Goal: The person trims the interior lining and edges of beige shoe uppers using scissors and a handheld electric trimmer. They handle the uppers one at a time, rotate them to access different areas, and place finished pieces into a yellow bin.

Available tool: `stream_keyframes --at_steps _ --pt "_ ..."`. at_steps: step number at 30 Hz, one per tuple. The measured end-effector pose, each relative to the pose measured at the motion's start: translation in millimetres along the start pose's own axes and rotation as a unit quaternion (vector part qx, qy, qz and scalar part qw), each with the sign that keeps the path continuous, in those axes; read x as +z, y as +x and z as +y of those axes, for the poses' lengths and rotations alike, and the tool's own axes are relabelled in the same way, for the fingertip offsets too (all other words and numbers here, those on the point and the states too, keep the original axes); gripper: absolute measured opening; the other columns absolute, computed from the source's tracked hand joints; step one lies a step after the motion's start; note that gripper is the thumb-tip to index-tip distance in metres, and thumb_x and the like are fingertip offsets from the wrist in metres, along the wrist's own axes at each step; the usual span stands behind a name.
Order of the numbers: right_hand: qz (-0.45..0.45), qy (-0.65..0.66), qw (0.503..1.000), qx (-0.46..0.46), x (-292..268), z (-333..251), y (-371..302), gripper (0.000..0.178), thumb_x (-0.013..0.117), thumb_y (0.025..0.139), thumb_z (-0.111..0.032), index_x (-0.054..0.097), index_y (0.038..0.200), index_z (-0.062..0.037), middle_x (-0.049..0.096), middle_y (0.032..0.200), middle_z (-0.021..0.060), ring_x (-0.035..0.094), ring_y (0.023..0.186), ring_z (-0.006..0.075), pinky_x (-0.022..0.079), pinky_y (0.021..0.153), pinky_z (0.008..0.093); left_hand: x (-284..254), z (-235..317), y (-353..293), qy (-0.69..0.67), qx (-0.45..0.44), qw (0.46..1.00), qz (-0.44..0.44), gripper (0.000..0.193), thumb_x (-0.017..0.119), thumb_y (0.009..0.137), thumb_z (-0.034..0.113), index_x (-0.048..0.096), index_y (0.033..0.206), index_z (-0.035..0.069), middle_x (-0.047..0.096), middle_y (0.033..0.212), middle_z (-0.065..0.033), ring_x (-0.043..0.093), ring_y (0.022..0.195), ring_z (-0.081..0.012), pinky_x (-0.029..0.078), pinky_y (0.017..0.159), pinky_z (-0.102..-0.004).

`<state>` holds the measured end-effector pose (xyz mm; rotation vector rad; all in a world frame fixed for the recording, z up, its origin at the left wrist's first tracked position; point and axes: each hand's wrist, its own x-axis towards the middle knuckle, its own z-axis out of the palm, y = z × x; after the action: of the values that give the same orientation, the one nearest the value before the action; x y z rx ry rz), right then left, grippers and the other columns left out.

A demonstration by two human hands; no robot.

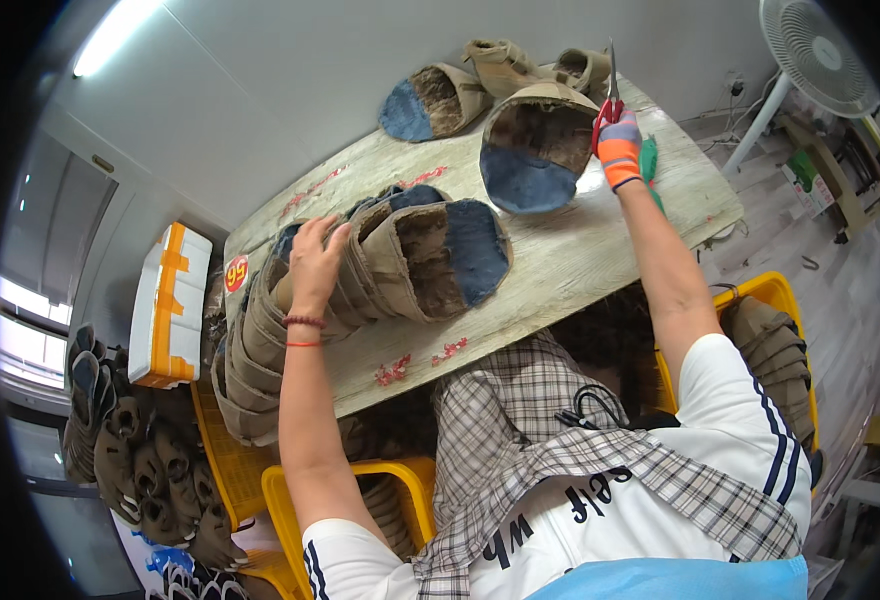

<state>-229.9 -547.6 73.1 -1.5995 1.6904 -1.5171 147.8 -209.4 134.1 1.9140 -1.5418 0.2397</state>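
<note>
Tan fabric shoe uppers with brown fuzzy insides and dark blue toe patches (392,268) lie nested in a long curving row on the left half of a pale, wood-grained tabletop (550,275). Each seems tucked into the next so that many take up little room, with the nearest one's opening turned toward the middle of the table. One larger-looking tan upper with a blue toe patch (530,182) lies apart from the row, its opening facing the wearer, probably so that its inner edge is easy to see and reach. Behind it, near the wall, lie a smaller blue-toed upper (457,92) and two plain tan ones (505,68).

The bare left hand (316,265) rests on the far side of the row, partly open, fingers a little apart and slightly bent; it looks as if it steadies the row, not as if it closes round one piece. The right hand (619,150), in an orange and grey knit glove, is curled around the red handles of a pair of metal scissors (613,85). The blades point up and away from the body, perhaps to hold them clear of the fabric. This hand is just beside the lone upper's right edge; whether it touches cannot be told. A green object (649,160) lies by the gloved wrist.
</note>
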Motion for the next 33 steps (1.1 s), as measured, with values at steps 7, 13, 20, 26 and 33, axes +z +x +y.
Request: stream_keyframes --at_steps 7,13,20,26,33 --pt "-0.312 0.132 0.915 -0.217 -127 -118 -41 0.038 0.068 0.074 -0.010 0.058 0.109 -0.0007 0.065 0.090 0.0131 0.063 0.083 0.0184 0.049 0.074 0.0316 -40 88 -76 -0.533 -0.252 0.807 0.024 0.021 0.051 0.094 0.014 0.062 0.101 -0.002 0.065 0.093 -0.0103 0.064 0.079 -0.0170 0.052 0.065 -0.0259" --pt "-0.624 0.084 0.713 -0.309 -128 -169 -225 0.020 0.060 0.085 -0.005 0.057 0.104 0.0010 0.065 0.090 0.0057 0.056 0.079 0.0104 0.046 0.071 0.0261 -16 132 -230 -0.772 -0.477 0.356 -0.222 0.042 0.040 0.097 0.030 0.045 0.127 0.000 0.061 0.113 -0.0201 0.064 0.095 -0.0332 0.057 0.072 -0.0433" --pt "-0.677 -0.067 0.638 -0.361 -96 -154 -386 0.028 0.058 0.083 -0.022 0.059 0.107 -0.0076 0.065 0.093 0.0161 0.062 0.086 0.0343 0.049 0.069 0.0389 -18 65 -404 -0.806 -0.525 0.208 -0.180 0.029 0.056 0.088 0.008 0.055 0.115 -0.002 0.061 0.114 -0.0160 0.062 0.102 -0.0283 0.052 0.087 -0.0439" --pt "-0.633 -0.035 0.688 -0.353 -93 -140 -444 0.032 0.064 0.081 -0.028 0.061 0.108 -0.0117 0.068 0.092 0.0095 0.065 0.085 0.0295 0.052 0.071 0.0360 -55 60 -430 -0.717 -0.607 0.294 -0.175 0.021 0.060 0.085 0.002 0.060 0.106 0.002 0.065 0.103 -0.0109 0.065 0.088 -0.0225 0.057 0.073 -0.0353" --pt "-0.557 -0.024 0.753 -0.350 -138 -125 -390 0.034 0.069 0.079 -0.035 0.064 0.105 -0.0132 0.066 0.086 0.0055 0.064 0.081 0.0233 0.052 0.069 0.0327 -66 68 -416 -0.682 -0.654 0.302 -0.130 0.016 0.064 0.082 -0.005 0.061 0.096 -0.001 0.063 0.092 -0.0060 0.064 0.084 -0.0179 0.056 0.076 -0.0325"
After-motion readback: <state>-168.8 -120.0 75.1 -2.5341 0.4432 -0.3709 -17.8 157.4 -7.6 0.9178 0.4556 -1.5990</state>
